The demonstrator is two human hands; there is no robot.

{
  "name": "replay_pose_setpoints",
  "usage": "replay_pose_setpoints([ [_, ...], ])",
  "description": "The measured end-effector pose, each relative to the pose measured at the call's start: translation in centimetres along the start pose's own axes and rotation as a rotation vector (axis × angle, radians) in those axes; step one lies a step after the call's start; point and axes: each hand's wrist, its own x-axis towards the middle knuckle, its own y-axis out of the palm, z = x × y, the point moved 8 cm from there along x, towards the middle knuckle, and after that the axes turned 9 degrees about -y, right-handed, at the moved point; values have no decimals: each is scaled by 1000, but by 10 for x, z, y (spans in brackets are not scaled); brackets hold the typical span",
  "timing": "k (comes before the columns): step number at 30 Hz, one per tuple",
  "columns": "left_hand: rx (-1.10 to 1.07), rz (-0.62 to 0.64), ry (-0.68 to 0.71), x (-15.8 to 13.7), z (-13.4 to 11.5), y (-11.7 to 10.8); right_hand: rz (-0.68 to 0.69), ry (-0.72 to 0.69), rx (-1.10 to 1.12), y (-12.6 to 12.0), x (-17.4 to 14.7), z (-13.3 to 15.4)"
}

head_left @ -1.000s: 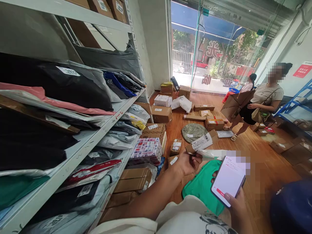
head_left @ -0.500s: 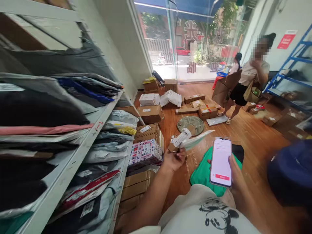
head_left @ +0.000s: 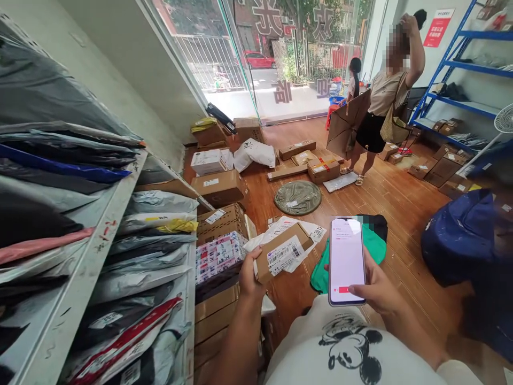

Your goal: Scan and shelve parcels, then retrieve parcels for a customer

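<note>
Since the frame half a second earlier, the small carton (head_left: 282, 251) has been turned so that its barcode label (head_left: 286, 253) faces the camera, and the right thumb has shifted from the side of the phone (head_left: 346, 261) to the red button low on its screen. The standing person (head_left: 382, 93) has raised one hand from chin level to the head. The left hand (head_left: 250, 275) pinches the small carton at its near left end, thumb along the edge; the fingers behind it are largely hidden. The small carton is held in front of the body, left of the phone and apart from it. A white packet (head_left: 319, 233) lies directly behind the small carton and projects beyond its right end. The right hand (head_left: 377, 289) is closed around the phone, which is tilted upright with the lit screen toward the camera. A green item (head_left: 319, 271) is partly covered by the phone. Beyond the small carton, a round olive package (head_left: 298, 197) lies flat on the wooden floor (head_left: 401, 235). A white shelf rack (head_left: 90, 256) filled with bagged parcels stands at left; a dark blue sack (head_left: 457, 235) sits at right.
</note>
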Motion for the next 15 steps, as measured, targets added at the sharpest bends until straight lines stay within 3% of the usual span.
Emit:
replay_pose_setpoints([
  [9, 62, 111, -50, -19, 2, 17, 40, -26, -28, 0, -1, -3],
  [15, 36, 87, -60, -22, 2, 14, 40, -33, -59, -7, 1, -6],
])
